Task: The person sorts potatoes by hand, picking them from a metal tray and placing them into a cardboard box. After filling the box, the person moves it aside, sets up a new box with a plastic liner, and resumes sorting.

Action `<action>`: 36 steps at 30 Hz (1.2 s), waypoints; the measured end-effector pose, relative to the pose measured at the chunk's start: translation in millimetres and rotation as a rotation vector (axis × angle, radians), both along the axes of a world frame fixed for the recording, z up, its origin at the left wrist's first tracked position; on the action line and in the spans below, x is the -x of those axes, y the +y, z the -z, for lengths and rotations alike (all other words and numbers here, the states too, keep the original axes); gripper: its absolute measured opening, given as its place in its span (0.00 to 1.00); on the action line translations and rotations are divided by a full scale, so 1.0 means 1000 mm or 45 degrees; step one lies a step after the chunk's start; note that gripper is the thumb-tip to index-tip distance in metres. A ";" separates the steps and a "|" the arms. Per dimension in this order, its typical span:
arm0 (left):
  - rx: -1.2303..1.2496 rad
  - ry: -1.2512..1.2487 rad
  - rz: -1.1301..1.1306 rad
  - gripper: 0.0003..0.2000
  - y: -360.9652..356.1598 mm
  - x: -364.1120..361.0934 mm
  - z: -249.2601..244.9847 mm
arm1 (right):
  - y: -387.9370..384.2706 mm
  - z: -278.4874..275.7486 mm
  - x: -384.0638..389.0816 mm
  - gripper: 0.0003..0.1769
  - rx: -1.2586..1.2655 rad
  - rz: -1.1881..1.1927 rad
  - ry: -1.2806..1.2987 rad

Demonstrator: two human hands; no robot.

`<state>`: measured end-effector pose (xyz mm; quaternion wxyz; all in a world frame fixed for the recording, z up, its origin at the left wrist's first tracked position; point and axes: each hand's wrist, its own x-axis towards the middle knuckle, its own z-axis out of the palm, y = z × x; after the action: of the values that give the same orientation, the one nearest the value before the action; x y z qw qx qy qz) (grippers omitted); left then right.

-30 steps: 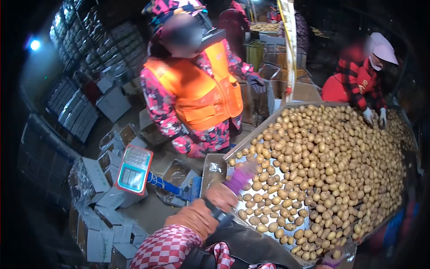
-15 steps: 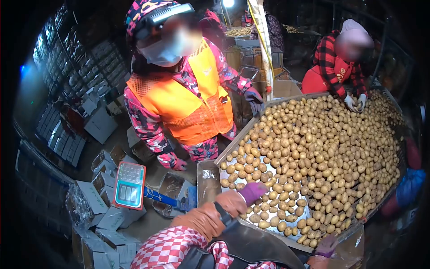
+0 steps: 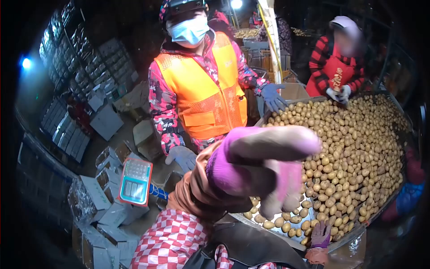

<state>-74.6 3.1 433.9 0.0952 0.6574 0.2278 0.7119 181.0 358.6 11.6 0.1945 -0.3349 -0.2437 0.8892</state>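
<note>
Hundreds of small yellow-brown potatoes (image 3: pixel 354 148) fill the wide, metal-floored tray (image 3: pixel 286 241). The left hand (image 3: pixel 255 168), purple-gloved, half-open and seemingly empty, hides its near corner. The purple-gloved right hand (image 3: pixel 320 235) spreads over potatoes; its grip's unclear. White cardboard cartons' (image 3: pixel 93 193) contents are indistinct.

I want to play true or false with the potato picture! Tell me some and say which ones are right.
1. The left hand wears a purple glove. True.
2. The person in the orange vest has a red mask. False: the mask is light blue.
3. The right hand is by the near edge of the potatoes. True.
4. The keypad box is right of the potatoes. False: the keypad box is on the left.
</note>
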 end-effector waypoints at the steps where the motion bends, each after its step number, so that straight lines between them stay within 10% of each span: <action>1: -0.052 -0.040 0.040 0.27 0.005 0.009 0.013 | -0.005 -0.010 0.006 0.26 0.014 0.005 -0.015; 5: 0.200 -0.501 -0.064 0.42 0.000 0.037 0.087 | 0.015 -0.048 0.020 0.30 -0.150 -0.288 0.481; 9: -0.222 -1.263 -0.131 0.35 -0.057 0.059 0.159 | 0.026 -0.163 0.026 0.37 0.082 0.655 0.550; 13: -0.357 -1.599 -0.288 0.36 -0.096 0.055 0.206 | 0.055 -0.175 0.013 0.38 0.091 0.954 0.494; 36: -0.128 -1.486 -0.038 0.31 -0.037 0.042 0.226 | 0.043 -0.119 0.059 0.35 0.277 0.532 0.309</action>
<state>-116.8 -34.4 207.6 0.1635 0.1572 0.1129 0.9674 121.9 401.4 130.7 0.3644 -0.2877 -0.0473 0.8844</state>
